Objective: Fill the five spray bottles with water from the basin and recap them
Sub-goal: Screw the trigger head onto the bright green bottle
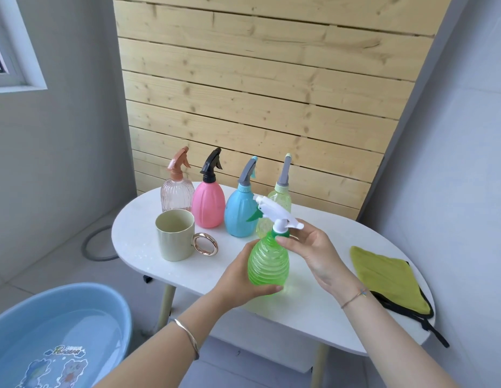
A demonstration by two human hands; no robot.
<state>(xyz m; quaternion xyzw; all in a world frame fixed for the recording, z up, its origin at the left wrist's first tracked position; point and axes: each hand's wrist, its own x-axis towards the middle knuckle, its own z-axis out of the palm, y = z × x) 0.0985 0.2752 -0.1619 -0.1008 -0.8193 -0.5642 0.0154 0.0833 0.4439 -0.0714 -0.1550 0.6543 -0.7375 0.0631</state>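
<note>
A green ribbed spray bottle (267, 266) with a white trigger head stands at the middle of the white table (313, 309). My left hand (240, 278) grips its body from the left. My right hand (313, 250) pinches the green collar under the white head. Behind it four capped bottles stand in a row: a clear pink one (177, 191), a solid pink one (208, 203), a blue one (240, 212) and a pale yellow one (280, 196). A blue basin (56, 340) holding water sits at the lower left, below the table.
A cream mug (175, 238) with a gold ring handle stands left of the green bottle. A yellow-green cloth (389, 278) lies on the table's right end. A wooden slat wall rises behind the table; a grey hose ring (96, 245) lies on the floor.
</note>
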